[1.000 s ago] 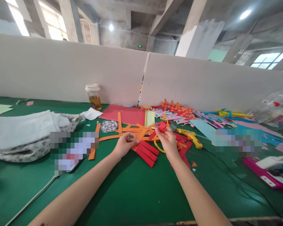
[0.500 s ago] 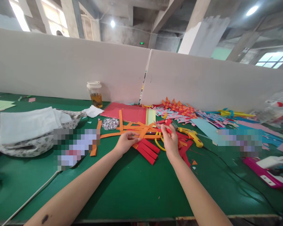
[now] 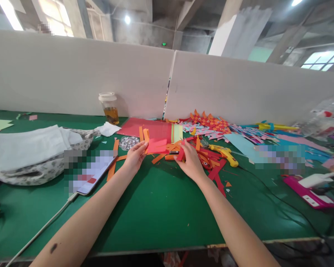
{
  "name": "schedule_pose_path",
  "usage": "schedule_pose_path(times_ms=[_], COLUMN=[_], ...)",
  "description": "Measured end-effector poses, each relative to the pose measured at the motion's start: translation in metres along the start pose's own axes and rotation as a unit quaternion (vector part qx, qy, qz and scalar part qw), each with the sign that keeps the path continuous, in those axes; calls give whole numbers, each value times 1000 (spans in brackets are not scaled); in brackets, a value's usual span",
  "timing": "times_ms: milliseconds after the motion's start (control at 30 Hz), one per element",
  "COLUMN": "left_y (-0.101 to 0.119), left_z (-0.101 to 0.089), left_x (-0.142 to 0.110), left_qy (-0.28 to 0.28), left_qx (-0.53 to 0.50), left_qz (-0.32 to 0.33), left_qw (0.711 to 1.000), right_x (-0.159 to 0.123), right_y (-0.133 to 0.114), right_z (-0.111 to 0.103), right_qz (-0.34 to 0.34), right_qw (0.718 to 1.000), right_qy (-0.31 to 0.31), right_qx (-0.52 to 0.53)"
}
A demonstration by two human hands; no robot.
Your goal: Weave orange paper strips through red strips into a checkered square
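My left hand (image 3: 137, 154) pinches a woven piece of red and orange paper strips (image 3: 157, 145), lifted above the table and blurred by motion. My right hand (image 3: 189, 157) is a little to the right of it, fingers curled around a red paper strip (image 3: 180, 154). Under and beside that hand lies a heap of loose red and orange paper strips (image 3: 217, 170). A yellow glue gun (image 3: 225, 154) rests just right of the heap.
A phone (image 3: 96, 174) on a cable lies at left, near a cloth bag (image 3: 25, 176). Behind are a cup of tea (image 3: 110, 111), a bag of googly eyes (image 3: 128, 143) and woven paper pieces (image 3: 211, 122). A pink power strip (image 3: 311, 193) sits at right.
My left hand has lifted the woven paper and moved left and up with it, turning it. My right hand has drawn left and lower over the strips.
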State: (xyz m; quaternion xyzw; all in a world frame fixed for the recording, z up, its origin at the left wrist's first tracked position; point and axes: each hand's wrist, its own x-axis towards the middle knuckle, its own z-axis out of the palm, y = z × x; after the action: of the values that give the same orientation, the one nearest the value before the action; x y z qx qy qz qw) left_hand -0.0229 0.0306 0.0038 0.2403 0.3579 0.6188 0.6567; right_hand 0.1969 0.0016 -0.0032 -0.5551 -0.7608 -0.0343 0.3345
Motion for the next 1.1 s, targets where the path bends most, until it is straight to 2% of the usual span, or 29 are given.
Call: schedule_pose_path(times_ms=[100,200,300,367,433,533,600,700,767,867,967,1100], left_y=[6,8,8,7,5,2,-1,-3,-3,-4,-3,-4], left_z=[-6,-7,-6,-5,-4,-3,-3,-1,0,1,0,-1], left_x=[9,11,10,8,6,4,1,-2,-4,-6,-5,-6], left_qy=[40,52,45,40,34,13,-8,-28,-33,-34,-24,-17], left_qx=[-39,-45,-40,-25,-1,45,90,147,170,186,176,146], left_qz=[14,16,21,28,34,51,67,86,92,101,94,73], left_qw=[998,997,998,998,999,998,994,985,981,977,980,986], right_x=[1,5,6,5,3,1,2,3,4,4,5,4], right_y=[4,4,-3,-10,-17,-23,-21,-14,-8,-4,-4,-4], right_z=[-2,-10,-21,-28,-30,-24,-14,-2,0,-3,-9,-12], right_qz=[33,78,70,45,3,-76,-114,-122,-110,-106,-75,59], right_qw=[998,987,971,961,968,990,993,988,985,986,993,992], right_qy=[55,138,230,270,249,110,28,-48,-73,-56,9,110], right_qx=[5,8,13,22,38,40,1,-78,-110,-120,-88,20])
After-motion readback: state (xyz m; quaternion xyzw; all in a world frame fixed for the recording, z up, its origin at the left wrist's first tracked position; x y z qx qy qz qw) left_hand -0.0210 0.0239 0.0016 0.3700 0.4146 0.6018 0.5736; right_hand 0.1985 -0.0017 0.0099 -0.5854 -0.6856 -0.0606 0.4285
